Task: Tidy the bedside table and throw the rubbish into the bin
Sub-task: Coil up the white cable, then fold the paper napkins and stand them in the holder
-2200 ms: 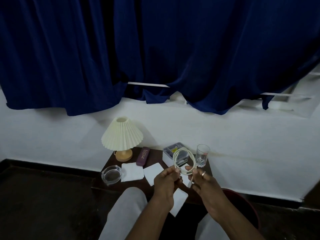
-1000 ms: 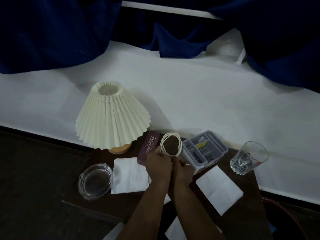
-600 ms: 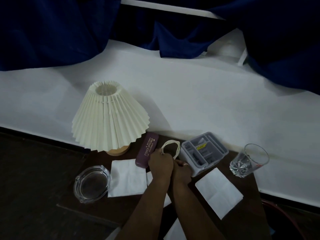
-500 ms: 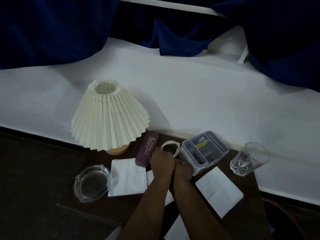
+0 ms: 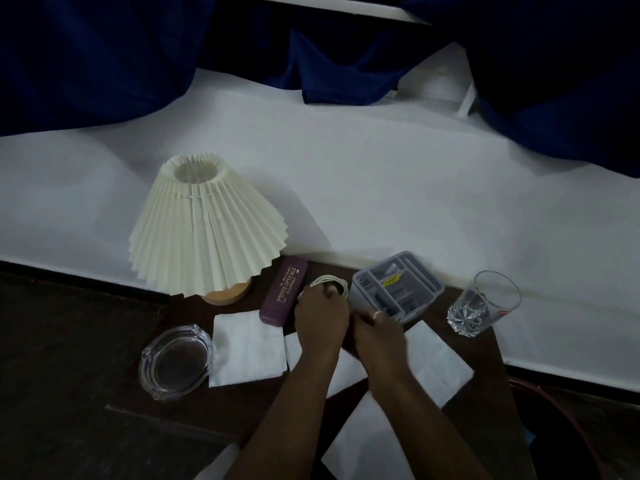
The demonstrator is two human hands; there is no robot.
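Note:
A coiled white cable (image 5: 325, 280) lies on the dark wooden bedside table (image 5: 242, 407), between a purple glasses case (image 5: 284, 295) and a grey organiser tray (image 5: 398, 285). My left hand (image 5: 322, 317) covers the near side of the coil, fingers curled over it and thumb on it. My right hand (image 5: 379, 332) sits just to its right against the organiser's front, slightly blurred, with nothing seen in it. White tissues lie on the table at the left (image 5: 247, 348), at the right (image 5: 436, 362), under my forearms (image 5: 341, 372), and one tissue overhangs the front edge (image 5: 367, 445).
A pleated cream lamp (image 5: 204, 230) stands at the back left. A glass ashtray (image 5: 176, 362) sits at the front left corner and a drinking glass (image 5: 485, 306) at the back right. The red rim of a bin (image 5: 554, 407) shows at the lower right, beside the table.
The coil, held upright in both hands before, has been lowered flat onto the table between case and organiser. My right hand has shifted right, off the coil.

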